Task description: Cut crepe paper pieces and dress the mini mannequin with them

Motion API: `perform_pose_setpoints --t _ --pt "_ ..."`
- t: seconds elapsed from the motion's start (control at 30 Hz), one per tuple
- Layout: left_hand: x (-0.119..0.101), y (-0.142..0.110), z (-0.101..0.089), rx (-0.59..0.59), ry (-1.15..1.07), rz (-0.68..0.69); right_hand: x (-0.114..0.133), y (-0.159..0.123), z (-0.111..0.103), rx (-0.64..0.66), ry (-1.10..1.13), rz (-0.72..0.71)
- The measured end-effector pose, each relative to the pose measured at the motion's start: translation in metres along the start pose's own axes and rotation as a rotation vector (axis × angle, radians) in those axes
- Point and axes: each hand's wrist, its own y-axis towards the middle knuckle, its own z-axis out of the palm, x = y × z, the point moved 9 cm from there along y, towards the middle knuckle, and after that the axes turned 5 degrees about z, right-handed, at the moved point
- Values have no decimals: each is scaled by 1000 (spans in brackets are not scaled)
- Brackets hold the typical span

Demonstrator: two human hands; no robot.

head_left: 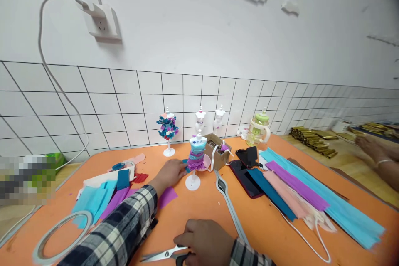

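A small mannequin (197, 160) on a white stand wears light-blue, teal and purple wrapped strips. My left hand (172, 173) reaches to its left side, fingers closed at a small teal crepe paper piece (186, 166); the fingertips are partly hidden. Near the table's front edge, my right hand (210, 241) is closed round the handles of a pair of scissors (166, 254), whose blades point left. Beneath my left wrist lies a purple paper piece (168, 197). A mannequin with teal ruffles (167, 128) stands behind, beside the bare mannequins (219, 116).
Left on the orange table (230, 220) are blue paper pieces (93, 199) and a tape roll (42, 243). A cardboard box (220, 160), phone (249, 181), paper strips (311, 193) and green-lidded bottle (258, 129) lie toward the right. Another person's hand (369, 145) shows at far right.
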Motion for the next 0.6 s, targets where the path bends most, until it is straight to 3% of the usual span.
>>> perform_pose_setpoints --t 0.17,0.33,0.5,0.53,0.6 --pt "20 -20 -6 -18 -186 -221 1 -6 -5 9 47 21" --pt "26 -56 -33 -156 -577 -436 7 -8 -13 -79 43 15" --pt "5 -145 -59 -305 -978 -577 2 -7 -26 -139 38 119" --pt "-1 -167 -56 -333 -1083 -622 -2 -8 -29 -156 51 147" --pt "-15 -213 -30 -446 -1649 -847 -7 -9 -33 -180 57 188"
